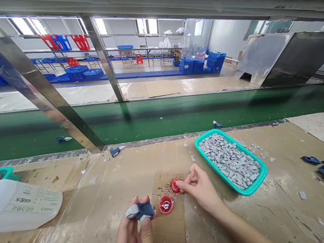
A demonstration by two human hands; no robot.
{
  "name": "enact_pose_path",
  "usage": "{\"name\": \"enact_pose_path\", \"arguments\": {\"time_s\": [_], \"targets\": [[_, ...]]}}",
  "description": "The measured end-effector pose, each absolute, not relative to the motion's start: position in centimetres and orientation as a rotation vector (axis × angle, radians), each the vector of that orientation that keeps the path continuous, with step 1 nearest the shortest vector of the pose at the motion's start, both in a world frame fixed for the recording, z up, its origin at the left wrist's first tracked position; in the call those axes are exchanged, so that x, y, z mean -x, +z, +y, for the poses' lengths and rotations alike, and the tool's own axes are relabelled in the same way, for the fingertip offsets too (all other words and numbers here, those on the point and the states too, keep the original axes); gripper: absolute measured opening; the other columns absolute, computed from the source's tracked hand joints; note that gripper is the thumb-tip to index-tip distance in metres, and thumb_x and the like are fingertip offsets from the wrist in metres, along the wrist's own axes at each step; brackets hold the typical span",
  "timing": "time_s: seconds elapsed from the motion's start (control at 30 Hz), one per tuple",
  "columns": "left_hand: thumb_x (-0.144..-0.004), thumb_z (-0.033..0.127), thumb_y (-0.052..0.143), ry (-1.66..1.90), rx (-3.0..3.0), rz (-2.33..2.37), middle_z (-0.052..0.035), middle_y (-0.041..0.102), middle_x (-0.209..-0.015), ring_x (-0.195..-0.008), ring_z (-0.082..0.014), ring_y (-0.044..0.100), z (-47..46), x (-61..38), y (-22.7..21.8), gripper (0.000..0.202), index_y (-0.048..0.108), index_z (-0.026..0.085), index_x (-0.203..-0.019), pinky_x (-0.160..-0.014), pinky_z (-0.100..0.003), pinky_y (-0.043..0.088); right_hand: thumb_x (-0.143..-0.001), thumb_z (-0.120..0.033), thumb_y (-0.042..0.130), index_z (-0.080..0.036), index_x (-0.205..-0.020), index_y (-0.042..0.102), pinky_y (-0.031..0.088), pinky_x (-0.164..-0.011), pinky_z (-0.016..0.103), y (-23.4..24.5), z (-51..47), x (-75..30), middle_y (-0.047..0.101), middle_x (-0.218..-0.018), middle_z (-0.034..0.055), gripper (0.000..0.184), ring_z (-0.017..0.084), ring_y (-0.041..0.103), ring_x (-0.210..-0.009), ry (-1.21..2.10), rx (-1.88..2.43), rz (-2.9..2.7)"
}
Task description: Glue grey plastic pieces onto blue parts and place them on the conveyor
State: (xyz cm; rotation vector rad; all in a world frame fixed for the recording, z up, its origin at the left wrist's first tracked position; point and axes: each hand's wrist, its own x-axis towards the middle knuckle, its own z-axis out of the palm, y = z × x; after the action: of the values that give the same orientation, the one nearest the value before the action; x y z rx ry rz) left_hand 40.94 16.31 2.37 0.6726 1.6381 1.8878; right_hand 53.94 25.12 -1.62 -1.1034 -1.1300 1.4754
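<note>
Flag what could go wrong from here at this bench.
The upturned red plastic cap sits beside the left hand, which holds a dark blue piece, so the cap could get knocked over. The right hand pinches a second red cap, which could slip onto the crumb-strewn cardboard sheet. Loose grey tabs lie near the green conveyor belt and could drop onto it.

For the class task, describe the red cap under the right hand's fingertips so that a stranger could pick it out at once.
From the green conveyor belt, come toward the person onto the workbench, to the cardboard sheet beside the teal tray. Two red caps sit there among scattered crumbs. The one wanted is the farther, under the fingertips of the right hand, while its neighbour lies untouched.
</note>
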Motion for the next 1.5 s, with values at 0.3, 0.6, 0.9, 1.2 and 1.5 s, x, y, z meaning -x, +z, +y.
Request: {"name": "enact_pose_path", "arguments": {"time_s": [0.3,0.6,0.9,1.2,1.5], "targets": [[-0.073,0.034,0.070,1.614,-0.760,1.439,-0.0076,0.065,-0.115,-0.111,-0.0228,0.057,18.1,-37.6,2.9,0.049,0.057,0.021,-0.118,-0.083,-0.023,0.052,-0.071,-0.039,0.074,-0.023,-0.077,0.029,0.038,-0.054,0.019,-1.0,25.2,-54.9,0.061,-0.058,-0.0050,0.048,0.013,0.058,-0.057,1.651,0.969,-0.975],[-0.085,0.029,0.048,0.922,-1.946,1.971,-0.0130,0.065,-0.109,-0.095,-0.0260,0.063,33.9,-32.1,2.6,0.040,0.049,0.020,-0.124,-0.083,-0.041,0.048,-0.073,-0.024,0.077,-0.016,-0.071,0.044,0.033,-0.048,0.011,0.9,25.3,-58.0,0.046,-0.061,-0.0041,0.034,0.005,0.042,-0.055,2.126,0.418,-0.333],[-0.086,0.035,0.052,0.662,-2.290,1.892,-0.0094,0.057,-0.118,-0.110,-0.0244,0.052,45.9,-39.4,2.3,0.031,0.057,0.016,-0.110,-0.093,-0.049,0.038,-0.072,-0.021,0.078,-0.014,-0.081,0.048,0.033,-0.047,0.007,2.0,25.5,-58.6,0.038,-0.058,-0.0066,0.032,0.004,0.040,-0.055,2.129,-0.040,0.001],[-0.085,0.045,0.051,0.473,-2.256,1.701,-0.0067,0.063,-0.097,-0.086,-0.0190,0.061,49.6,-50.3,0.5,0.036,0.059,0.014,-0.102,-0.075,-0.039,0.049,-0.073,-0.030,0.077,-0.020,-0.073,0.033,0.017,-0.041,0.015,1.6,27.1,-58.4,0.047,-0.050,-0.0064,0.045,0.005,0.036,-0.045,1.885,0.156,-0.447],[-0.086,0.032,0.055,0.488,-2.058,1.710,-0.0080,0.059,-0.109,-0.093,-0.0202,0.059,49.2,-52.3,0.9,0.028,0.057,0.015,-0.109,-0.079,-0.041,0.049,-0.065,-0.040,0.080,-0.022,-0.071,0.030,0.022,-0.041,0.015,0.9,27.4,-58.2,0.053,-0.051,-0.0077,0.054,0.006,0.049,-0.045,1.720,0.556,-0.679]]}}
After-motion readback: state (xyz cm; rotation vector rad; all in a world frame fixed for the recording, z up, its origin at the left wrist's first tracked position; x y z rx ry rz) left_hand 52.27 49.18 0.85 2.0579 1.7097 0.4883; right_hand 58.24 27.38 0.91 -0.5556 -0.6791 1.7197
